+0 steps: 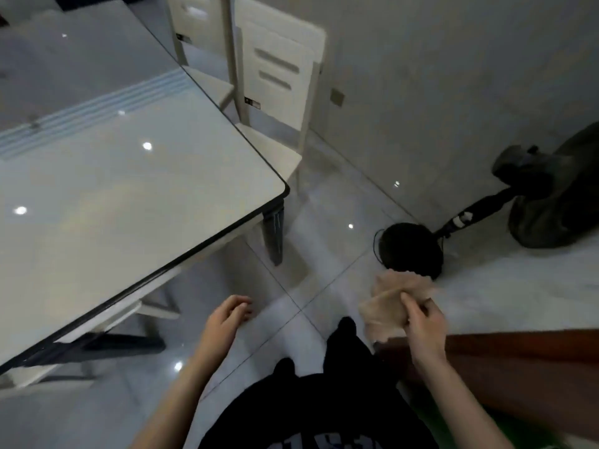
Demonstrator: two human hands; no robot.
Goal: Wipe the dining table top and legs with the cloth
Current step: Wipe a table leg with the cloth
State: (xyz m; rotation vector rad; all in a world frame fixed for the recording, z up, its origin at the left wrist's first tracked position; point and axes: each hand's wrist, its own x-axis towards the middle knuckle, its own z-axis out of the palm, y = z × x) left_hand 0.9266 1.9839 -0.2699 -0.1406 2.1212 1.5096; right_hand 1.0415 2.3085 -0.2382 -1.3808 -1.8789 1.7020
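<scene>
Right hand (421, 322) grips crumpled beige cloth (392, 306) in mid-air, right of glossy white dark-edged dining table (129, 189) corner. Left hand (227, 315) empty, fingers loosely curled, below table edge.

Home dining rm: glossy dining table (129, 196) w/ pale chairs (278, 79), tiled floor (324, 254), standing fan (411, 247).

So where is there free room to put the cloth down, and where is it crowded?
The glossy table top is bare from its dark edge up to the striped band. Floor tiles between the table leg and the fan base are open. It is crowded by the chairs at the far side. The right hand holds the cloth; the left hand is empty.
</scene>
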